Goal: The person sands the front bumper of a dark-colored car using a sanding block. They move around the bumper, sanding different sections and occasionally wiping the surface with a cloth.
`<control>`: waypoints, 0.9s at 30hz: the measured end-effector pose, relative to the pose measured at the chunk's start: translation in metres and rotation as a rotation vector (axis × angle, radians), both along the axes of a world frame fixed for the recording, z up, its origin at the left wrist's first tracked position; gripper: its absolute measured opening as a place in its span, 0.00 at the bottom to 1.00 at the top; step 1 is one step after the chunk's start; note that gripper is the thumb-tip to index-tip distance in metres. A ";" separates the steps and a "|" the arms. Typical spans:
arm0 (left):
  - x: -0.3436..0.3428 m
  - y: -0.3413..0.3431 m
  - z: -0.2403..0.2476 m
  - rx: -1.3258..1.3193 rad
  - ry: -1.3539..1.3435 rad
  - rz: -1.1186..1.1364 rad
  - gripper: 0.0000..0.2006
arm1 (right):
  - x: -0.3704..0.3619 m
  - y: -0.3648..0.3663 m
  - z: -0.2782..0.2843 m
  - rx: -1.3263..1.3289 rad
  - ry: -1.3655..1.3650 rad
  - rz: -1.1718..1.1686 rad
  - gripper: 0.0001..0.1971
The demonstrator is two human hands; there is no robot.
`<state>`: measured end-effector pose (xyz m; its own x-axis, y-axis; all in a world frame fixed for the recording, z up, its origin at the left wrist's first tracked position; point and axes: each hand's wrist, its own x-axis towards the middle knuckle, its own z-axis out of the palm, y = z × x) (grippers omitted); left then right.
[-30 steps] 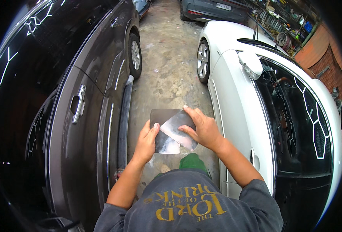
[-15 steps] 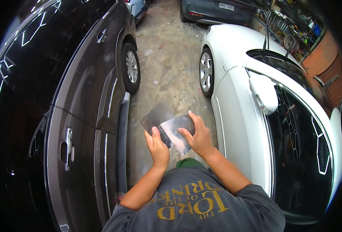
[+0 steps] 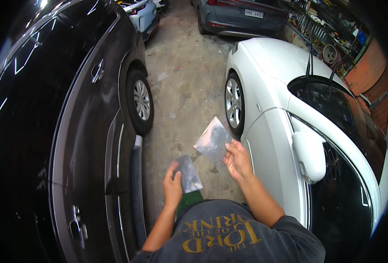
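Observation:
My right hand (image 3: 237,160), raised in front of the white car's front wheel, pinches a grey sheet (image 3: 214,142) by its lower right corner. That sheet is thin and roughly square, with a pale pinkish patch along its upper left side. Lower and to the left, my left hand (image 3: 173,186) grips a second grey sheet (image 3: 188,173) by its left edge, thumb against the near face. This one is smooth-looking and whitish along its bottom edge. A gap separates the two sheets. Some fingers of my left hand are hidden or blurred.
A dark brown vehicle (image 3: 88,144) stands close on my left, its side step (image 3: 137,188) jutting low. On my right is a white car (image 3: 268,118) with its mirror (image 3: 308,155) sticking out. A dark grey car (image 3: 229,19) stands ahead across the concrete floor (image 3: 176,74); cluttered shelves (image 3: 321,26) line the far right.
The two sheets, overlapping before, are now apart. My right hand has moved right with one; my left hand has come lower with the other. The view has shifted, bringing more of the cars ahead into sight.

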<state>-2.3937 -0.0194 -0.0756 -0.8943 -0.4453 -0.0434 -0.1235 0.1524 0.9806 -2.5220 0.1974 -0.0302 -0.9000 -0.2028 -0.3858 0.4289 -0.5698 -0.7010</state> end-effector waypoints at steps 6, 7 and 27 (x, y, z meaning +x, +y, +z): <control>-0.126 -0.044 -0.005 0.336 0.013 -0.450 0.26 | -0.090 -0.085 -0.014 -0.052 -0.072 0.132 0.12; -0.155 -0.052 -0.003 0.413 0.009 -0.420 0.26 | -0.106 -0.099 -0.014 -0.030 -0.067 0.160 0.12; -0.554 -0.129 0.003 1.002 0.242 -0.090 0.23 | -0.476 -0.171 -0.027 -0.142 0.214 -0.073 0.17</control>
<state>-2.9479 -0.1488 -0.0724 -0.9567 -0.2347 -0.1721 0.0649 -0.7484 0.6600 -2.9976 0.0269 -0.0576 -0.9722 -0.1728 -0.1579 0.2339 -0.6929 -0.6820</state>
